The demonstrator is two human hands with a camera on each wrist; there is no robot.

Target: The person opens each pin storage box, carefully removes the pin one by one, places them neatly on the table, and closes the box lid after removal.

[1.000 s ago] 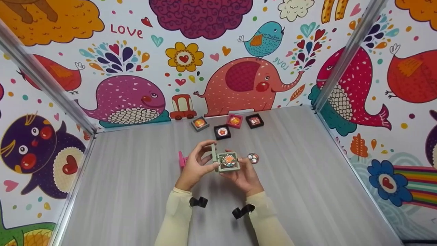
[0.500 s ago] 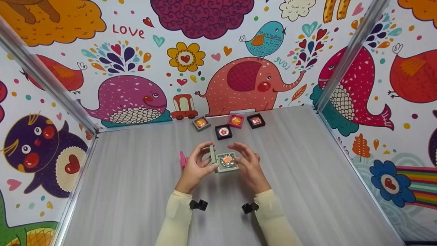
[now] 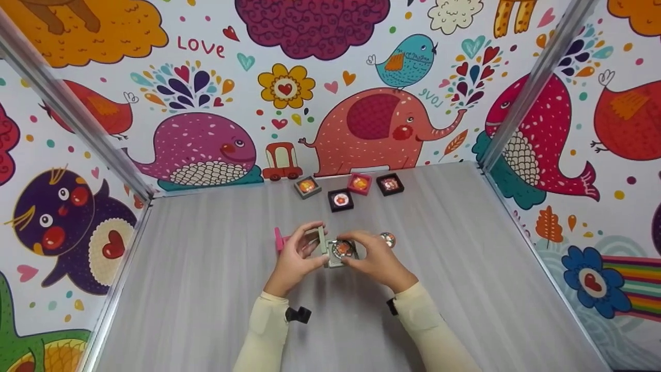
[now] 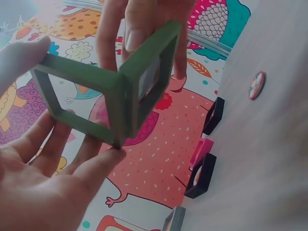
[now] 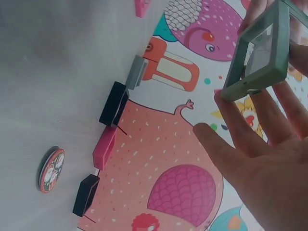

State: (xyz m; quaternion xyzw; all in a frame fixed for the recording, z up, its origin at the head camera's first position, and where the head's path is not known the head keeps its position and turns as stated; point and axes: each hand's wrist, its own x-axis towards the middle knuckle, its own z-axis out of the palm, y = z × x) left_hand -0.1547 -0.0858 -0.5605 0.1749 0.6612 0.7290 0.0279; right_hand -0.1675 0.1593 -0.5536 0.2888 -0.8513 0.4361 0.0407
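Open green frame box holding round badge, both hands gripping

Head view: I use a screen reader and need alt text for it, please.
Two hands hold a small green hinged frame case above a grey table: the left hand grips its open lid, the right hand presses a round colourful badge into its base. Four closed cases sit by the cartoon-animal wall, and a loose badge lies nearby.
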